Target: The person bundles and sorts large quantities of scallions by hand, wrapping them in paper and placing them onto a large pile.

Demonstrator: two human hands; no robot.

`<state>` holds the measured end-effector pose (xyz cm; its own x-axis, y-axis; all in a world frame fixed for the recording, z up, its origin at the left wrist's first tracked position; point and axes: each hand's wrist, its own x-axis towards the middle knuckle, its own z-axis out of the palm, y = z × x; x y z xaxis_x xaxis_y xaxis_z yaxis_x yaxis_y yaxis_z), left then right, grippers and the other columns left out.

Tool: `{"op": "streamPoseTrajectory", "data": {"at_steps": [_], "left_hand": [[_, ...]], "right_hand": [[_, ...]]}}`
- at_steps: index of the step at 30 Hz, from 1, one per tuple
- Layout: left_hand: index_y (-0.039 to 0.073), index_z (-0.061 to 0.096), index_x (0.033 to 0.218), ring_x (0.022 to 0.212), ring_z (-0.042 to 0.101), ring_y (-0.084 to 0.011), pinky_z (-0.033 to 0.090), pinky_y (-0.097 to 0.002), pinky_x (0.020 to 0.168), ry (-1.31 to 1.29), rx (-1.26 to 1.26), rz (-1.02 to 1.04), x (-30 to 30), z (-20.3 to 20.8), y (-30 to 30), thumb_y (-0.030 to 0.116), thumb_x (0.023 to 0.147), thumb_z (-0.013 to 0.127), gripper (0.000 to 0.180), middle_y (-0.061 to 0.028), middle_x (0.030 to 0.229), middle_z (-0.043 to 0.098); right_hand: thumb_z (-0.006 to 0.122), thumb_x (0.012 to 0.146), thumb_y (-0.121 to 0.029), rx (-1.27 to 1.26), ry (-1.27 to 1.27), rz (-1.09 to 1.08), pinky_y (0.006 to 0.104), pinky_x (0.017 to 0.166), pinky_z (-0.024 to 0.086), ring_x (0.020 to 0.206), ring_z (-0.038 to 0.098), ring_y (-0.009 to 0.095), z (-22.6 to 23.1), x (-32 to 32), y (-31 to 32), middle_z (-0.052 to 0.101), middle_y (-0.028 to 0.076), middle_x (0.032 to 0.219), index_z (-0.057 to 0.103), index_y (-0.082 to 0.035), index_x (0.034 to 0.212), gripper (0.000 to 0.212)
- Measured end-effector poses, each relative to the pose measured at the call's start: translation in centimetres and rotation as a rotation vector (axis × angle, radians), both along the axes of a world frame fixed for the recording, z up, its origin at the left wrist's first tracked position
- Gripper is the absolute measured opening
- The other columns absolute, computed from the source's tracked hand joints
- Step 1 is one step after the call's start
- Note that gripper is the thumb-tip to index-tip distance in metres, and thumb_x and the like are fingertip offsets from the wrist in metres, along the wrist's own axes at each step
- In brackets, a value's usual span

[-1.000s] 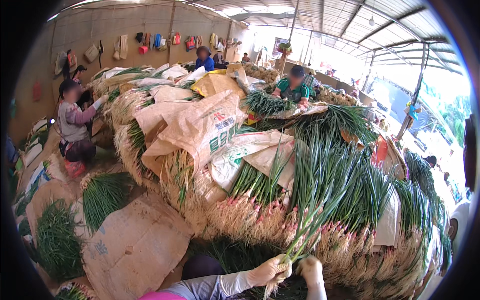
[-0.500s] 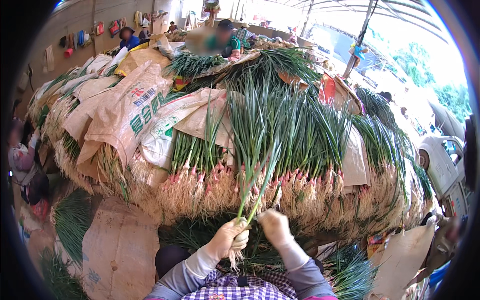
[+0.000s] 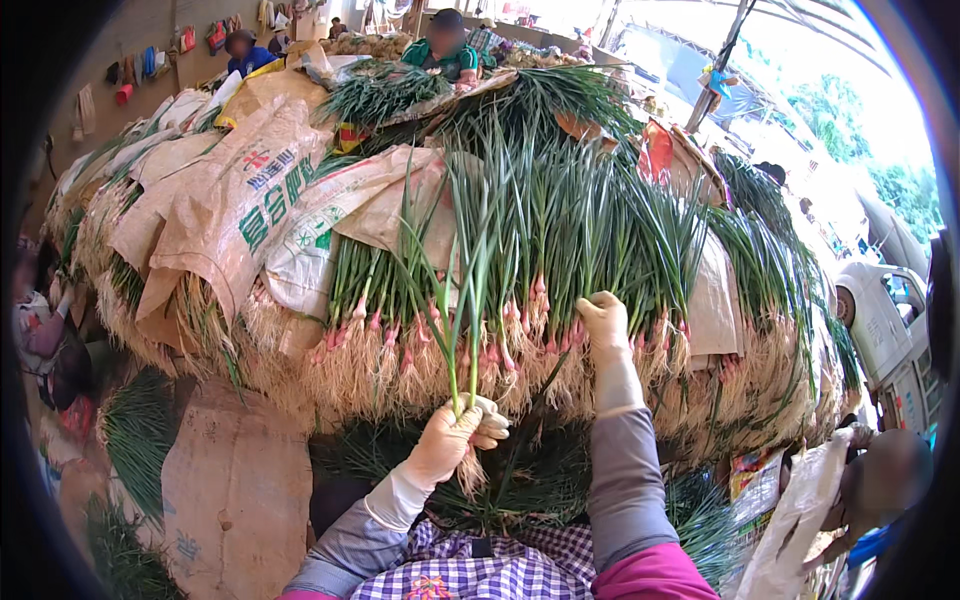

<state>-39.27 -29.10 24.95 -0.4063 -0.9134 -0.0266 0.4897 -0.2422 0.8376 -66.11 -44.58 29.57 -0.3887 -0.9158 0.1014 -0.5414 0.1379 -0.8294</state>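
My gloved left hand (image 3: 455, 440) is closed around a few green garlic plants (image 3: 471, 472); their pale roots hang below the fist and their long leaves rise above it. Farther forward, my gloved right hand (image 3: 606, 322) reaches into a dense row of green garlic (image 3: 640, 250) on a large heap. Its fingers are bent and pressed together at a stalk just above the pink bulbs, partly hidden by the hand itself. The row lies leaves up, with bulbs and tangled roots facing me.
Woven sacks (image 3: 225, 205) cover the heap's left side. A flattened sack (image 3: 235, 490) lies at the lower left beside bunches of green leaves (image 3: 135, 440). People work behind the heap and at both sides. A white truck (image 3: 885, 310) stands at the right.
My right hand has moved forward and up from beside the left fist to the garlic row. My left hand has shifted slightly left and up, still holding its plants.
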Motion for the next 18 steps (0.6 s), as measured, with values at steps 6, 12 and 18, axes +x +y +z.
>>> {"op": "streamPoseTrajectory", "data": {"at_steps": [6,12,18], "left_hand": [[0.005,0.048,0.105,0.086,0.065,-0.0205,0.054,-0.0303,0.070,-0.065,0.124,-0.175,0.1,0.4,1.8,0.010,0.099,0.035,0.016,-0.0152,0.100,0.063],[0.006,0.047,0.103,0.072,0.059,-0.0135,0.046,-0.0234,0.057,0.067,0.080,-0.160,-2.4,-1.0,2.6,0.016,0.096,0.048,0.012,-0.0060,0.087,0.060],[0.010,0.037,0.096,0.045,0.039,-0.0108,0.033,-0.0230,0.040,0.350,0.135,-0.150,0.0,2.3,3.3,0.014,0.096,0.043,0.007,-0.0034,0.064,0.043]], "right_hand": [[0.061,0.088,-0.019,0.198,-0.282,0.402,0.0281,0.056,0.048,0.065,0.057,0.014,3.1,4.8,13.2,0.063,0.011,0.082,0.054,0.002,0.106,0.028],[0.058,0.091,-0.018,0.017,0.101,0.442,0.0318,0.052,0.045,0.052,0.055,0.019,-1.8,10.5,16.2,0.057,0.012,0.068,0.056,-0.001,0.091,0.017],[0.056,0.092,-0.012,-0.286,-0.239,0.268,0.0248,0.054,0.043,0.060,0.058,0.014,-5.9,7.3,12.7,0.060,0.009,0.067,0.055,-0.004,0.081,0.014]]}}
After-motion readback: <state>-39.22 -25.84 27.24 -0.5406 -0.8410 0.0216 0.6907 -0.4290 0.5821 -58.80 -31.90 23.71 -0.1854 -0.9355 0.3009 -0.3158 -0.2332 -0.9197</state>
